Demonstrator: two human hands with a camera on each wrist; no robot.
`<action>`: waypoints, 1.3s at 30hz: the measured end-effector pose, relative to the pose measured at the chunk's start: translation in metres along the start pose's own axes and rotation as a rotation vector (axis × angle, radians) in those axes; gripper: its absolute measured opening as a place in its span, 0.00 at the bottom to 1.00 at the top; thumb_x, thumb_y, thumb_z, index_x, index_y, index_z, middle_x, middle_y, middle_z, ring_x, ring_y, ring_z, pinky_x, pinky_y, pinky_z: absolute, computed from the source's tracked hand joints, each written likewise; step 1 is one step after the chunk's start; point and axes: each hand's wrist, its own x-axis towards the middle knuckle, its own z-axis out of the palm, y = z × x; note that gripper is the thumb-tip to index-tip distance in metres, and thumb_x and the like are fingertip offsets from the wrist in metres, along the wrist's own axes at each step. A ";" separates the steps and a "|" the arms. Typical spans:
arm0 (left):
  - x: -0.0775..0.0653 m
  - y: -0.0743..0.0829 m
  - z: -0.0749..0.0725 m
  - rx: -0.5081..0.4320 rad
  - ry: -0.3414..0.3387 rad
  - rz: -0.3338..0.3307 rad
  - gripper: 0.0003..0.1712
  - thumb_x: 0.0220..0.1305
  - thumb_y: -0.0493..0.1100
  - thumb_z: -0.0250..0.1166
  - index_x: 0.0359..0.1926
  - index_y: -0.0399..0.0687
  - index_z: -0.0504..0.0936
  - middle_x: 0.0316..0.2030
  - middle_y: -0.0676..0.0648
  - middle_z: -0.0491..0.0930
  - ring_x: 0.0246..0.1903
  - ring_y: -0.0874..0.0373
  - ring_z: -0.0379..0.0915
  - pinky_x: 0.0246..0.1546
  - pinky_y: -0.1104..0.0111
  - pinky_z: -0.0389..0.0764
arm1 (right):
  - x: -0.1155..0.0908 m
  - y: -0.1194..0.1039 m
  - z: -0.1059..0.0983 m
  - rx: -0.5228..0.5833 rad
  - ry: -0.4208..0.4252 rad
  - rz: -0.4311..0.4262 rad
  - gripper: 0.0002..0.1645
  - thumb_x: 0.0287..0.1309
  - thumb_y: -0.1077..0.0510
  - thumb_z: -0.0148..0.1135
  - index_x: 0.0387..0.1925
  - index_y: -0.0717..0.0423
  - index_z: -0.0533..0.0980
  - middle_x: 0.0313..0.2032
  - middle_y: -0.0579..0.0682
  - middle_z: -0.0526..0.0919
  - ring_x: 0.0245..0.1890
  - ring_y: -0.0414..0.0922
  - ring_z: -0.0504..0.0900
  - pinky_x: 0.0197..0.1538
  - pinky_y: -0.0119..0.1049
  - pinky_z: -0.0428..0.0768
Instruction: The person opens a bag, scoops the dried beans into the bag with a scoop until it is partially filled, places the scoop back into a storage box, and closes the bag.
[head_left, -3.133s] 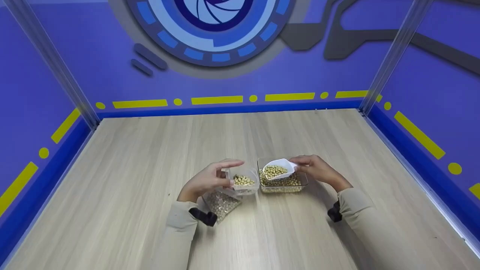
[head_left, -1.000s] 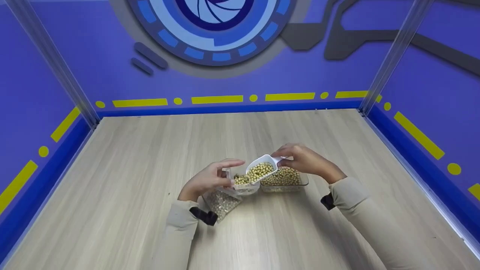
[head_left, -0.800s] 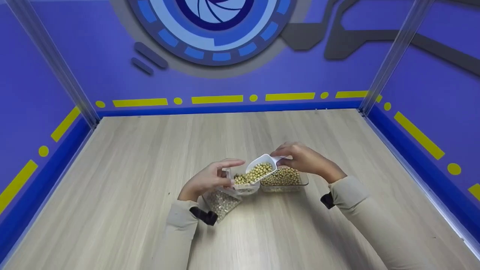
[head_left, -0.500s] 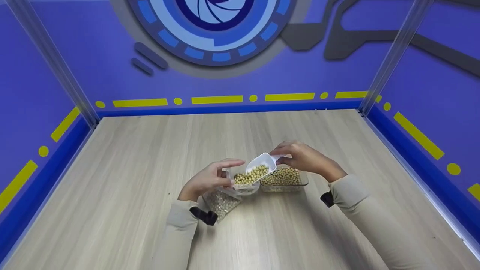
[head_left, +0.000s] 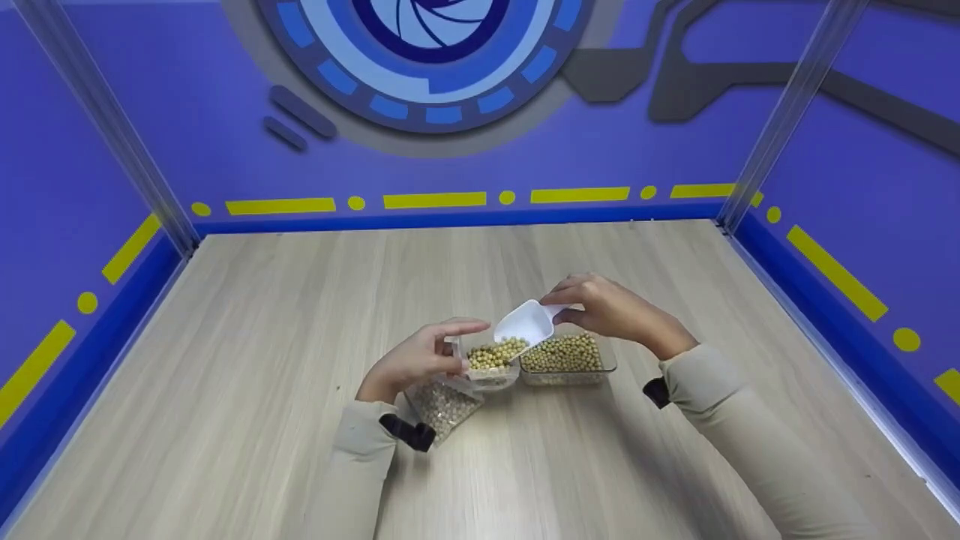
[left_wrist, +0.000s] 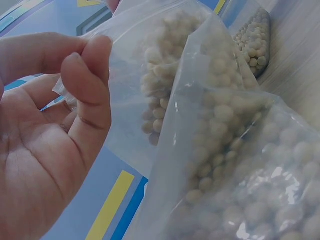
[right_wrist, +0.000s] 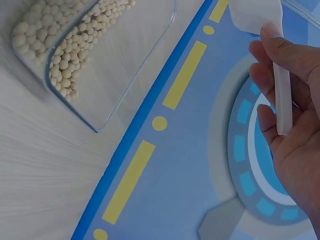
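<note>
My left hand [head_left: 415,362] pinches the rim of a clear zip bag [left_wrist: 127,120] between thumb and finger. Pale yellow soybeans [head_left: 489,355] lie inside its open mouth. My right hand [head_left: 615,311] grips the handle of a white scoop [head_left: 527,322], which tilts down to the left over the bag's mouth. A few beans sit at the scoop's lip while the rest of its bowl is bare; the right wrist view shows its handle [right_wrist: 283,100] lying across the fingers. Just right of the bag stands a clear rectangular container [head_left: 606,367] holding many soybeans.
A filled clear bag of beans [head_left: 444,407] lies on the wooden table under my left wrist, close in front of the left wrist camera. Blue panels [head_left: 435,172] close off the back and both sides.
My right hand has brought the loaded scoop from over the container leftward to the bag and tipped it. Beans have slid from the scoop into the bag. The left hand has stayed in place.
</note>
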 end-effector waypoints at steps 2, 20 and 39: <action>0.000 0.001 0.000 -0.004 0.002 -0.003 0.37 0.55 0.25 0.57 0.68 0.33 0.63 0.71 0.38 0.54 0.28 0.65 0.77 0.34 0.73 0.79 | 0.001 -0.001 -0.001 -0.001 0.000 -0.001 0.17 0.50 0.66 0.69 0.46 0.60 0.83 0.41 0.55 0.87 0.42 0.50 0.84 0.43 0.42 0.83; 0.000 0.000 -0.001 0.048 0.005 -0.001 0.36 0.56 0.27 0.60 0.68 0.36 0.65 0.70 0.38 0.57 0.29 0.64 0.78 0.35 0.71 0.81 | -0.007 0.006 -0.001 0.052 0.054 0.025 0.18 0.49 0.67 0.69 0.45 0.61 0.83 0.40 0.55 0.87 0.41 0.50 0.84 0.42 0.42 0.83; -0.001 -0.001 -0.001 0.019 -0.002 0.029 0.35 0.58 0.26 0.59 0.68 0.35 0.65 0.70 0.37 0.57 0.29 0.65 0.78 0.33 0.73 0.78 | -0.044 0.035 0.015 0.141 0.043 0.297 0.15 0.53 0.65 0.67 0.44 0.64 0.83 0.43 0.59 0.86 0.45 0.55 0.83 0.46 0.49 0.82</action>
